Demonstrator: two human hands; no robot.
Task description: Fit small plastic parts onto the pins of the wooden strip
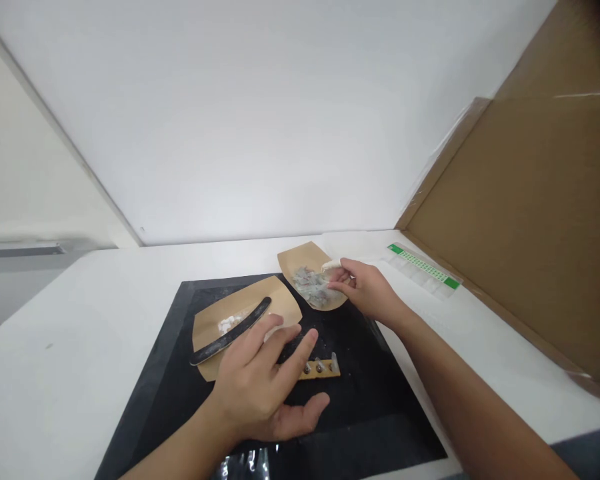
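My left hand (263,383) is spread open, palm down, over the black mat (380,413). Behind its fingers lies a yellow strip (334,373) with small dark round spots and clear tips standing on it; part of the strip is hidden. A curved black nail file (233,333) rests across a brown paper tray (277,297), beside small white pieces (227,325). My right hand (367,290) is closed in a pinch at the edge of a second brown tray (307,252), which holds a heap of translucent pieces (310,285). Something whitish shows at its fingertips; what it grips is unclear.
A clear case with a green label (425,267) lies on the white table (55,333) at the right. A cardboard panel (540,220) stands along the right side, and a white wall (280,120) rises behind. Shiny clear plastic (247,463) lies at the mat's near edge.
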